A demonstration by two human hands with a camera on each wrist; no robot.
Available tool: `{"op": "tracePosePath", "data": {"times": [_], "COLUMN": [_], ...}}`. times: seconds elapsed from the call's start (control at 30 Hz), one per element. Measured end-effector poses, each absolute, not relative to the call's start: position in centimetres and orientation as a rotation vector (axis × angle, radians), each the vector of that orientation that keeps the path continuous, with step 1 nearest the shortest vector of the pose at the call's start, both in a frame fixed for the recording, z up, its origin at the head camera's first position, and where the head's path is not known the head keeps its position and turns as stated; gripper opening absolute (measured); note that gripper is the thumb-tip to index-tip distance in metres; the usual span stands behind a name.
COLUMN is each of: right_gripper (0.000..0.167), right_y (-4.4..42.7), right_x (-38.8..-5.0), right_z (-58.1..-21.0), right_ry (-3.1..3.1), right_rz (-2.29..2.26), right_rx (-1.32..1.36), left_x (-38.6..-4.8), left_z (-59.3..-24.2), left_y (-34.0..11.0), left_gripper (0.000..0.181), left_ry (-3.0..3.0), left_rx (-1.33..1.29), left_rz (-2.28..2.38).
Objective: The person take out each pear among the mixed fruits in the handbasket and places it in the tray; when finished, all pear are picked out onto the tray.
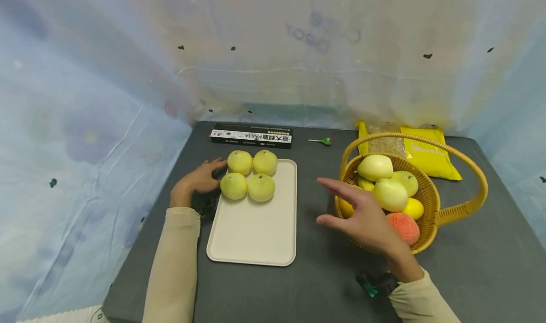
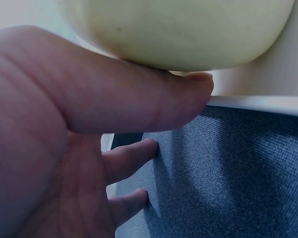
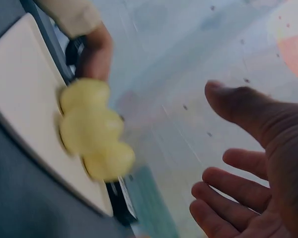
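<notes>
Several round yellow-green fruits (image 1: 261,187) sit grouped at the far left of a cream tray (image 1: 251,237). At the tray's left edge is my left hand (image 1: 197,182), fingers stretched out. The left wrist view shows its thumb (image 2: 154,101) against the underside of a pale fruit (image 2: 188,29) in that view, with two fingertips on the dark table cloth. My right hand (image 1: 362,214) hovers in front of the wicker basket (image 1: 431,228), thumb and fingers spread apart, holding nothing. In the basket lie pale green fruits (image 1: 391,195), yellow ones and a red-orange one (image 1: 404,227).
A black pasta box (image 1: 251,136) lies behind the tray, and a green-wrapped lollipop (image 1: 326,141) to its right. Behind the basket is a yellow food bag (image 1: 428,155). The basket's tall handle (image 1: 462,155) arches over its far side. A pale curtain (image 1: 273,67) hangs behind the table.
</notes>
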State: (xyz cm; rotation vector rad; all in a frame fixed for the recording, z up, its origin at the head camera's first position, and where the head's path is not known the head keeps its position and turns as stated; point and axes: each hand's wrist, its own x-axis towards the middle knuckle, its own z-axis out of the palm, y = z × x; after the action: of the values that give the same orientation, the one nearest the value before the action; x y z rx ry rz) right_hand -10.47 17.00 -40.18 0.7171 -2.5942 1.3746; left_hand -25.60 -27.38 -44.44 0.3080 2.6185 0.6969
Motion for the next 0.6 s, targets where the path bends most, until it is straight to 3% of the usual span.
{"op": "tracePosePath", "data": {"times": [0.3, 0.6], "right_gripper": [0.080, 0.079], "right_y": [23.6, 27.4], "right_x": [-8.1, -6.3], "right_z": [-39.1, -37.7], "right_ry": [-2.527, -2.554], "right_rz": [1.461, 1.250], "right_rx": [0.594, 0.440], "left_x": [-25.5, -25.5], "left_z": [-44.5, -44.4], "left_y": [-27.4, -27.4], "left_gripper": [0.082, 0.082], "left_ry": [2.607, 2.612], "left_rx": [0.303, 0.308], "left_rz": [0.697, 0.699]}}
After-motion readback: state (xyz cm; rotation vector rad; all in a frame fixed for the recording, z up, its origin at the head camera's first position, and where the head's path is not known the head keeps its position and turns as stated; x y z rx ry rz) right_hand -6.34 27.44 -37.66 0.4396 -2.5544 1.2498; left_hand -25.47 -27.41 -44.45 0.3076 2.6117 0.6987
